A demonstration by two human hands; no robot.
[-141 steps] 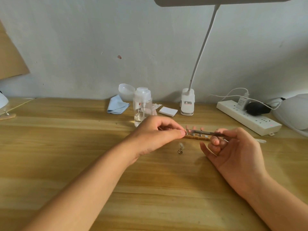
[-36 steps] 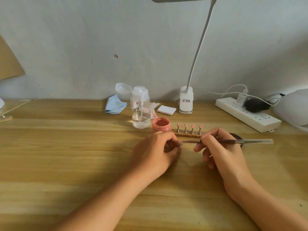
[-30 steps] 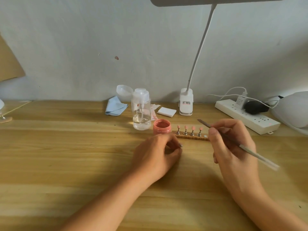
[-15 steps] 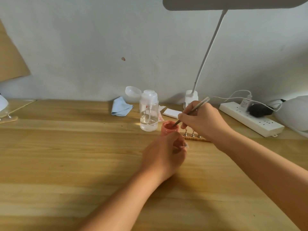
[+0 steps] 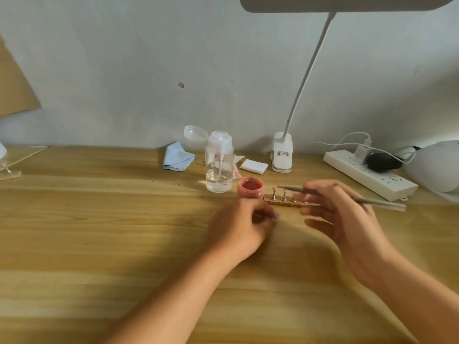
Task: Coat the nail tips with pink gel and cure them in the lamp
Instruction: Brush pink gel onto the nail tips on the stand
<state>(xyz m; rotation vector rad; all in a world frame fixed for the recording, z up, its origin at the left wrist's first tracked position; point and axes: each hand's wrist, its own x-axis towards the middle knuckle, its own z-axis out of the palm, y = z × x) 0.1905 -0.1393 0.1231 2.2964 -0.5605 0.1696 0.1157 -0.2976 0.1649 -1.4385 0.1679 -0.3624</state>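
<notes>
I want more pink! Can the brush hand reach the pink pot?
Probably yes. The pink pot stands open just left of the brush in the right hand; the left hand, pinching a nail tip, sits in front, not over it.

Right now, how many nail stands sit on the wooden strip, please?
4 nail stands along the wooden strip: two clear at its left end, two partly behind the right hand; others may be hidden.

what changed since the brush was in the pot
The right hand drew back to the right, lifting the brush out of the pink gel pot; its tip now hangs over the nail tip holder. The left hand still pinches a small peg in front of the pot. Pot, holder and pump bottle stayed put.
</notes>
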